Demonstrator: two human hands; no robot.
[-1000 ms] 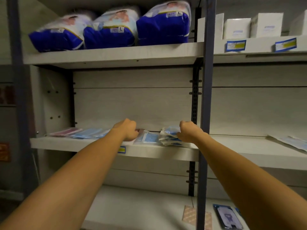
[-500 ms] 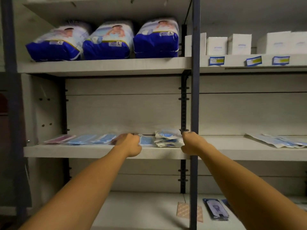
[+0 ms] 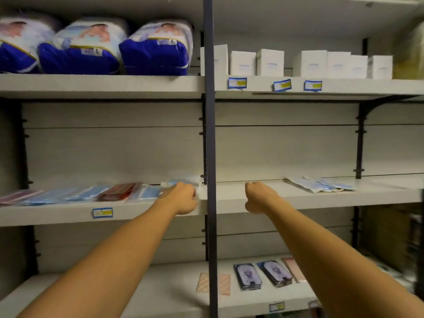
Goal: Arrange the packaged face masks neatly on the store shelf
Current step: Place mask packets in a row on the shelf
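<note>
Packaged face masks lie flat in a row on the middle shelf: a pink pack, blue packs, a dark red pack and another blue pack. A small stack of blue mask packs sits beside the dark upright post. My left hand is curled on the stack's front edge, with clear plastic showing at its fingers. My right hand is a closed fist right of the post, over bare shelf, with nothing visible in it. A loose pile of blue mask packs lies further right.
Three blue diaper bags and several white boxes fill the top shelf. The bottom shelf holds two dark packets and patterned flat packs. A shelf bracket stands at the right.
My right hand left the stack and moved right, past the post. My left hand shifted right from the flat pack onto the stack. The view swung to the right.
</note>
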